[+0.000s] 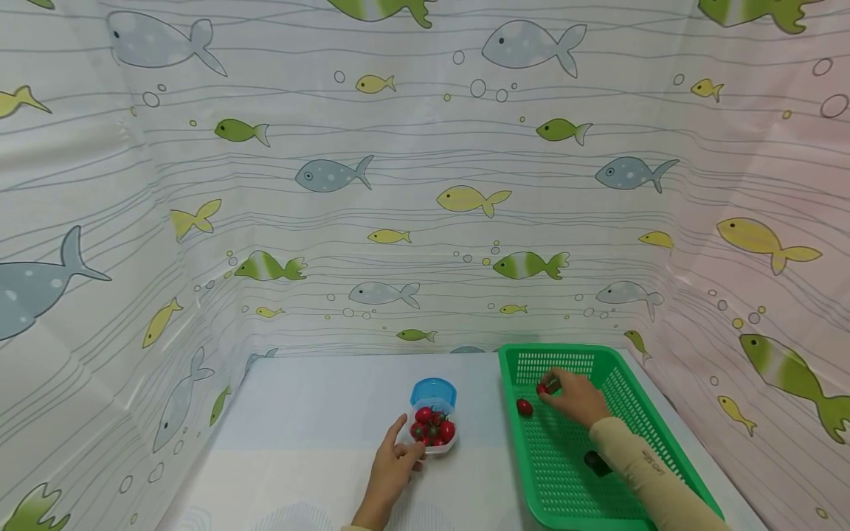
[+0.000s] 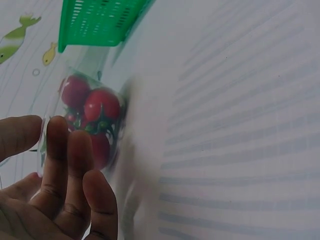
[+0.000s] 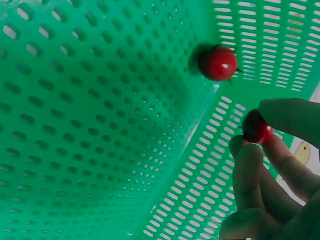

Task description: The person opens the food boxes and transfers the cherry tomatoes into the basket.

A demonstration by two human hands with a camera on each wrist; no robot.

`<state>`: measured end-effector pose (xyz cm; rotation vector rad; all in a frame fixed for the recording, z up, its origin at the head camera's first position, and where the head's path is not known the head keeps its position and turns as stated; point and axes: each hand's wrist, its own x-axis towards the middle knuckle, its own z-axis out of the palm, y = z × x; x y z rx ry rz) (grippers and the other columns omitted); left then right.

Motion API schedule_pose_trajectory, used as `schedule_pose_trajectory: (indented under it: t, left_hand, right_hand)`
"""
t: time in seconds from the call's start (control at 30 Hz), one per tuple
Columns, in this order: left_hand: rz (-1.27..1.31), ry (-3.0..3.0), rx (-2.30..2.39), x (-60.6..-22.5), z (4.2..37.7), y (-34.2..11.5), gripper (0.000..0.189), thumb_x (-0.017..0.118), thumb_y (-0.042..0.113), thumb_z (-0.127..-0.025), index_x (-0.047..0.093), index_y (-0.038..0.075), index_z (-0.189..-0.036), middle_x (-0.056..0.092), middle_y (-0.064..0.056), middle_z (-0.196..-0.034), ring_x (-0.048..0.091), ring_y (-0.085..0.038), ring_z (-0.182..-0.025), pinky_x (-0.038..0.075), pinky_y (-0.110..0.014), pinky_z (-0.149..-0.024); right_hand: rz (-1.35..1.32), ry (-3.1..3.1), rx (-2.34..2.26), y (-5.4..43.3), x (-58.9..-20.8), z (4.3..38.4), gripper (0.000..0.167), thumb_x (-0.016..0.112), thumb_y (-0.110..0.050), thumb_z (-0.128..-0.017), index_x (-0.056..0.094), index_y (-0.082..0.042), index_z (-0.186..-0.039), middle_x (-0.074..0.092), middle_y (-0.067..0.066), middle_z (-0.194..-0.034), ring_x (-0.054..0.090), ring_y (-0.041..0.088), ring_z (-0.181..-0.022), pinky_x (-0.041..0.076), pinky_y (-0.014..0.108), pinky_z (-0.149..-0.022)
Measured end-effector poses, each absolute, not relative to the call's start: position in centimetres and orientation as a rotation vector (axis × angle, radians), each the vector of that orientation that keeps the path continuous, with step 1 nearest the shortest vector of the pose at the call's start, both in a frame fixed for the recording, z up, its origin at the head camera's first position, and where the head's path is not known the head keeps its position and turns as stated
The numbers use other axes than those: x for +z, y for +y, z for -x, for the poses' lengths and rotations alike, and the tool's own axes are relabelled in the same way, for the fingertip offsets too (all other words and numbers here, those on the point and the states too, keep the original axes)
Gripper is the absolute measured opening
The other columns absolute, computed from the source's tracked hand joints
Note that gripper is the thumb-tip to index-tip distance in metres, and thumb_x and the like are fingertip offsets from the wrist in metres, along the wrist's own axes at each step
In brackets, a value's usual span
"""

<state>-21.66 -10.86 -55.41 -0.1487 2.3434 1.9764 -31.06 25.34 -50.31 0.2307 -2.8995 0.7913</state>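
Note:
Inside the green basket (image 1: pixel 518 457), near its back left, my right hand (image 1: pixel 576 398) pinches a small red cherry tomato (image 3: pixel 257 127) between thumb and fingertips. Another cherry tomato (image 1: pixel 524 407) lies in the basket close to the left wall, below that hand. On the white table, a small clear plastic box (image 1: pixel 440 449) holds several cherry tomatoes (image 2: pixel 102 105) with green stems. Its blue lid (image 1: pixel 434 392) stands raised at the back. My left hand (image 1: pixel 390 466) is at the box's near left corner, its fingers loosely bent with the fingertips right at the box wall.
A white table (image 1: pixel 299 420) bears the box and the basket, with the basket on the right. Sheeting printed with fish (image 1: pixel 425 258) walls in the back and both sides. A small black object (image 1: pixel 598 463) shows against the right sleeve's edge, over the basket.

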Motion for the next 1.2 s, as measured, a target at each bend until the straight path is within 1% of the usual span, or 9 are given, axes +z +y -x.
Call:
schedule_pose_trajectory:
  t: [0.07,0.3,0.53,0.7,0.97,1.2]
  left_hand:
    - [0.143,2.343,1.979,-55.4,21.7,-10.9,0.072,0.063,0.021,-0.100,0.026,0.005,-0.159,0.073,-0.012,-0.091,0.068,-0.022,-0.078,0.049,-0.034,-0.065]
    - [0.154,2.348,1.973,-55.4,21.7,-10.8,0.071,0.063,0.022,-0.100,0.027,0.006,-0.159,0.073,-0.011,-0.091,0.068,-0.022,-0.079,0.049,-0.034,-0.066]
    - [0.160,2.349,1.961,-55.2,21.6,-10.8,0.071,0.063,0.022,-0.100,0.027,0.006,-0.159,0.073,-0.011,-0.092,0.067,-0.021,-0.079,0.048,-0.034,-0.066]
    - [0.158,2.348,1.965,-55.2,21.6,-10.8,0.071,0.063,0.022,-0.100,0.027,0.006,-0.159,0.073,-0.012,-0.092,0.067,-0.021,-0.079,0.048,-0.034,-0.066]
    - [0.148,2.349,1.964,-55.3,21.6,-10.9,0.071,0.063,0.021,-0.100,0.027,0.005,-0.159,0.074,-0.012,-0.093,0.067,-0.020,-0.078,0.049,-0.035,-0.067]
    - [0.167,2.347,1.963,-55.3,21.6,-10.8,0.073,0.065,0.022,-0.098,0.026,0.006,-0.159,0.074,-0.010,-0.092,0.067,-0.019,-0.077,0.049,-0.034,-0.064]
  right_hand:
    - [-0.234,-2.901,0.782,25.5,-50.6,31.1,0.021,0.079,-0.022,-0.087,0.071,-0.014,-0.105,0.074,0.002,-0.095,0.069,0.026,-0.088,0.052,0.048,-0.067]
    - [-0.258,-2.940,0.751,25.8,-51.2,31.1,0.021,0.079,-0.020,-0.087,0.069,-0.012,-0.104,0.074,0.004,-0.094,0.069,0.024,-0.085,0.052,0.044,-0.064]
    - [-0.248,-2.968,0.734,26.0,-51.3,31.2,0.027,0.078,-0.022,-0.088,0.070,-0.008,-0.110,0.075,0.005,-0.097,0.070,0.027,-0.087,0.053,0.052,-0.071]
    - [-0.248,-2.965,0.756,25.9,-51.1,31.2,0.028,0.078,-0.022,-0.088,0.069,-0.008,-0.111,0.075,0.005,-0.099,0.069,0.026,-0.087,0.053,0.048,-0.068]
    - [-0.224,-2.945,0.778,25.5,-50.6,31.1,0.026,0.077,-0.021,-0.089,0.070,-0.011,-0.112,0.074,0.003,-0.100,0.069,0.028,-0.092,0.053,0.048,-0.069]
    - [-0.270,-2.879,0.802,24.4,-49.4,31.2,0.025,0.076,-0.022,-0.090,0.070,-0.013,-0.112,0.075,0.002,-0.102,0.069,0.024,-0.091,0.051,0.039,-0.064]
